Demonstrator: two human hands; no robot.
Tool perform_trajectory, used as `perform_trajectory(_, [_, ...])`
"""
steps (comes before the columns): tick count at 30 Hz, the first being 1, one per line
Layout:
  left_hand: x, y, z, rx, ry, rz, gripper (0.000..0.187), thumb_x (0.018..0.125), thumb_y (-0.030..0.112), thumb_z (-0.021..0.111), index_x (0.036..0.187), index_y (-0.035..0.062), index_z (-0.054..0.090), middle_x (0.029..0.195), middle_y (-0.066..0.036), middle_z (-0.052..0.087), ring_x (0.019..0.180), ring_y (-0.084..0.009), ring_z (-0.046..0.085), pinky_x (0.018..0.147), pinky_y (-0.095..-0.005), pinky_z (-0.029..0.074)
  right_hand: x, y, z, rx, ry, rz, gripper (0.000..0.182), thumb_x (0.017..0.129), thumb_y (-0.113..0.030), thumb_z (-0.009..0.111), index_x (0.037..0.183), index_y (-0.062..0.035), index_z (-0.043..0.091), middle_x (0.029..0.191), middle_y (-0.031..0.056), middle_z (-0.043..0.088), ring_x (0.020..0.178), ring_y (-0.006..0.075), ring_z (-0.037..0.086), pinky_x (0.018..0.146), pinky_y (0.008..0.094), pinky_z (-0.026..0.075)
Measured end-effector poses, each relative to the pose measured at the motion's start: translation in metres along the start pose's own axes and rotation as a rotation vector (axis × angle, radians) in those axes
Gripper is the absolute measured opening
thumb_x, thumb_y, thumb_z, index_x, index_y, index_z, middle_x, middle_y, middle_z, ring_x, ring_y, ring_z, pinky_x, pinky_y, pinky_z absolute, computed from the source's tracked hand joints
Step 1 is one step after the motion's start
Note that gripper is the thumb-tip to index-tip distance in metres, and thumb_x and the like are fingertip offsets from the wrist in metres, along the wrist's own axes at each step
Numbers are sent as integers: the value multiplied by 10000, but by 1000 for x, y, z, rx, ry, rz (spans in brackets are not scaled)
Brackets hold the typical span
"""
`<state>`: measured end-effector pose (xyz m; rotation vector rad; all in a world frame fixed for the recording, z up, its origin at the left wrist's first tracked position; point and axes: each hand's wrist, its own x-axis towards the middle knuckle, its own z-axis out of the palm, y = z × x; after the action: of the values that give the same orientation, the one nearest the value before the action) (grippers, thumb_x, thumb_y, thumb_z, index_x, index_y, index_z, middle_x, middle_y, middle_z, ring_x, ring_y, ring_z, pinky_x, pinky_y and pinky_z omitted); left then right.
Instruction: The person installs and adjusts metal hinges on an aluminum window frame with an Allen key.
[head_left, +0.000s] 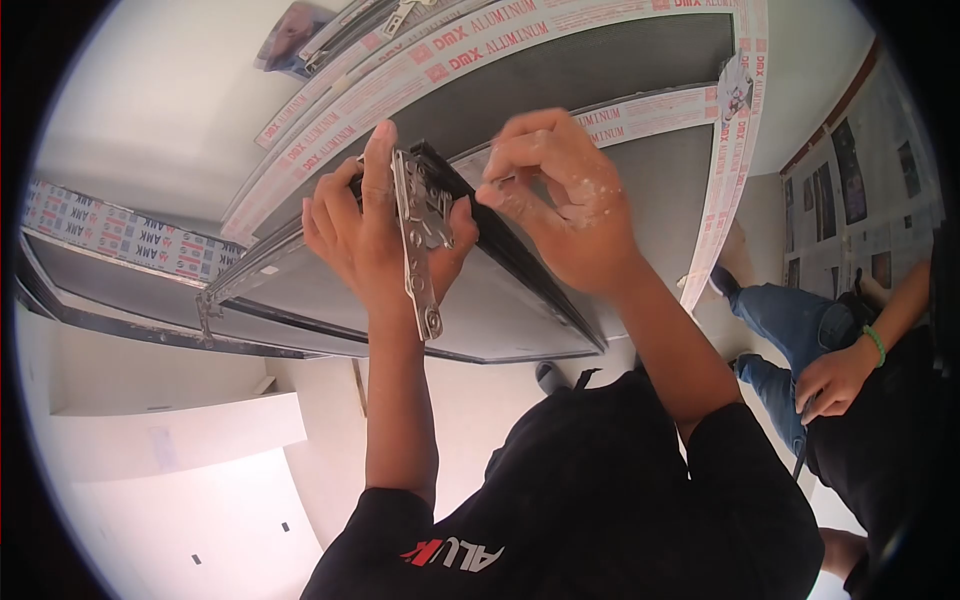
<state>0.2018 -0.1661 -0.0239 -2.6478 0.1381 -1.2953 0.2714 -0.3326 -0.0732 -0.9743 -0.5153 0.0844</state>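
Observation:
My left hand is wrapped round a metal hinge arm, a long silver strip with round rivets whose lower end hangs beside my wrist. Dark parts of it show between the thumb and fingers. Just behind it runs the black edge of a framed panel. To the right, my right hand is raised with its fingers curled and fingertips pinched near that black edge. Whitish dust marks its skin. Whatever the pinched fingertips may hold is too small to make out.
Frames with printed protective tape arch across the top. Another taped frame lies at the left. At the right stands a person in jeans, one hand low, near a wall covered with printed sheets.

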Motion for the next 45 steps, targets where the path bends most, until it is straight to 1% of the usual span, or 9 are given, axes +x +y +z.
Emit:
perform_trajectory(2, [0,0,0,1,11,-2,937,759,603,782,1492,84,516,1118,-131,618,1049,-337,584,959,-483,402,-1,3,1,2,0,1,174,920,-13,749,1088,-25,706,919,30,677,864,99,615,762,264,522])
perform_trajectory(10, [-2,-2,-1,-10,6,-6,908,749,543,793,1493,99,524,1105,-116,616,1054,-315,580,976,-484,392,-2,7,9,27,5,14,171,919,-13,751,1084,-11,708,949,49,683,882,108,627,777,267,530])
perform_trajectory(20, [0,-1,-2,-35,11,4,919,745,556,795,1493,94,525,1136,-109,629,1083,-310,581,982,-481,385,2,17,12,61,13,29,168,917,-13,753,1079,8,710,985,71,690,905,119,642,797,271,540])
perform_trajectory(23, [1,0,-2,-55,19,12,917,733,529,793,1492,90,526,1133,-104,633,1077,-309,581,986,-476,383,2,17,12,67,10,34,168,917,-13,754,1077,13,711,996,78,693,912,122,646,803,273,544])
perform_trajectory(28, [0,-4,-4,-14,-16,-13,792,782,377,720,1490,79,528,1118,-103,641,1051,-305,578,990,-466,382,0,14,14,75,12,42,168,916,-13,755,1075,23,712,1014,90,696,923,128,653,813,275,549])
perform_trajectory(31, [1,-2,-2,-47,27,6,757,799,345,704,1486,78,531,1118,-104,642,1048,-305,577,990,-467,382,-1,13,18,81,18,49,168,916,-13,755,1073,28,712,1025,97,699,930,131,658,819,276,552])
perform_trajectory(35, [-1,-5,0,-37,-5,-22,759,791,332,710,1483,78,532,1138,-106,645,1056,-305,578,994,-471,382,-4,9,17,88,32,56,168,915,-13,756,1071,35,713,1040,106,702,939,136,664,826,278,556])
perform_trajectory(40, [1,-3,0,-25,41,30,750,807,342,700,1483,67,524,1204,-93,654,1065,-300,581,988,-468,384,-7,9,18,103,40,71,170,915,-13,757,1069,45,714,1058,117,705,950,141,671,836,280,561])
perform_trajectory(45, [0,-4,-2,-42,11,20,756,794,334,711,1479,68,533,1218,-85,651,1064,-293,582,984,-466,384,0,-10,13,114,50,85,171,914,-13,758,1066,54,715,1077,128,709,962,147,679,846,282,567])
